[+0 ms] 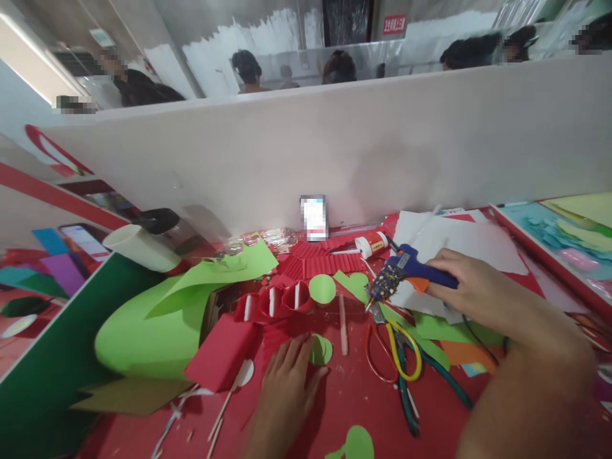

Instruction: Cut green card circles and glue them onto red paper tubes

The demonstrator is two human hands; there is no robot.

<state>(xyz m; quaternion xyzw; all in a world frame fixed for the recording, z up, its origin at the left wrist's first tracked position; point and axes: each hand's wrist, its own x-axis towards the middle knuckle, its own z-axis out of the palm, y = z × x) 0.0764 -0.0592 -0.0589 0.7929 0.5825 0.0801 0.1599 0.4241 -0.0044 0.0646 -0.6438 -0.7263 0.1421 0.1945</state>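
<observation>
My right hand [452,274] is wrapped round the handle of a blue hot glue gun [399,271], whose nozzle points down and to the left above the scissors. My left hand [289,376] lies on the red table with its fingers stretched out over red pleated paper [273,338]. Right beside its fingertips are small green paper discs [321,350]. Beyond it stand several red paper rolls [272,299] with white strips inside, next to a green paper circle [322,289]. A red folded paper piece [222,350] lies left of this hand.
Scissors with red and yellow handles [406,360] and teal-handled pliers [442,376] lie below the glue gun. A rolled green sheet [148,338] and a dark green board [62,357] stand at left. A phone [314,218] leans on the white partition [287,153]; people are beyond it.
</observation>
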